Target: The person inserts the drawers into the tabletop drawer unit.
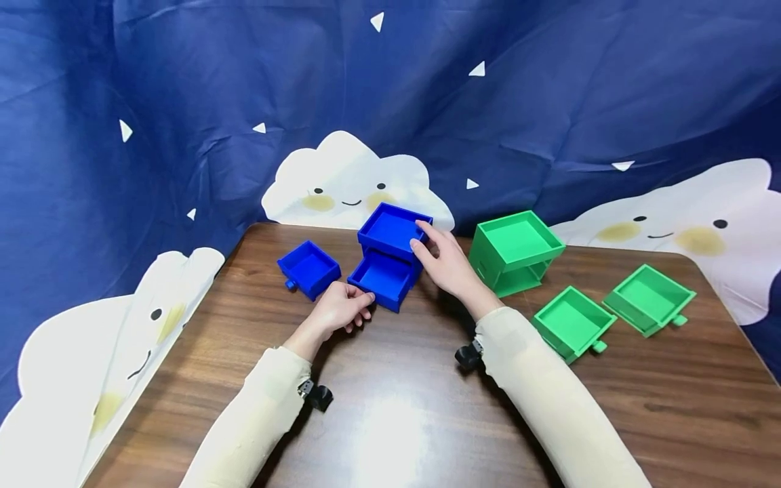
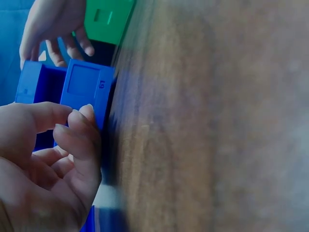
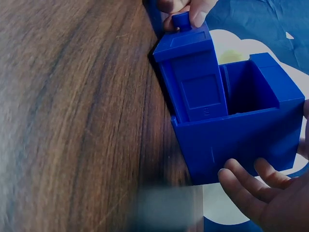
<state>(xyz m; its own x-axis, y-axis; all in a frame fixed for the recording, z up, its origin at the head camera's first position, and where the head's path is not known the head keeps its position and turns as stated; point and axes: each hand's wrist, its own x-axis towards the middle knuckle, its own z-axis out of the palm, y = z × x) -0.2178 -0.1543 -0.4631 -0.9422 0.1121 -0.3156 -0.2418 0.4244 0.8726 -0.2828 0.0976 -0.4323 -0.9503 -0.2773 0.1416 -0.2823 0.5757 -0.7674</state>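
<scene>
Blue, plastic-looking and box-shaped, a small cabinet with a rimmed tray top point(image 1: 393, 230) stands near the far edge of the table. I observe a blue square drawer point(image 1: 381, 274) projecting from its lower bay; the upper bay is open. The left hand point(image 1: 338, 308) has thumb and curled fingers closed on the drawer's short round blue knob point(image 3: 181, 20). The right hand point(image 1: 448, 264) rests against the cabinet's right side and top rim, fingers apart and only slightly bent, touching without wrapping around it.

Just left of the cabinet, apart from it, lies a loose blue knobbed drawer point(image 1: 309, 269). On the right stands a green open-fronted cabinet point(image 1: 518, 237); beyond it lie a nearer green drawer point(image 1: 573, 318) and a farther green drawer point(image 1: 649, 298). The brown wood-grain table point(image 1: 201, 379) adjoins a navy cloth backdrop point(image 1: 305, 68) printed with white clouds.
</scene>
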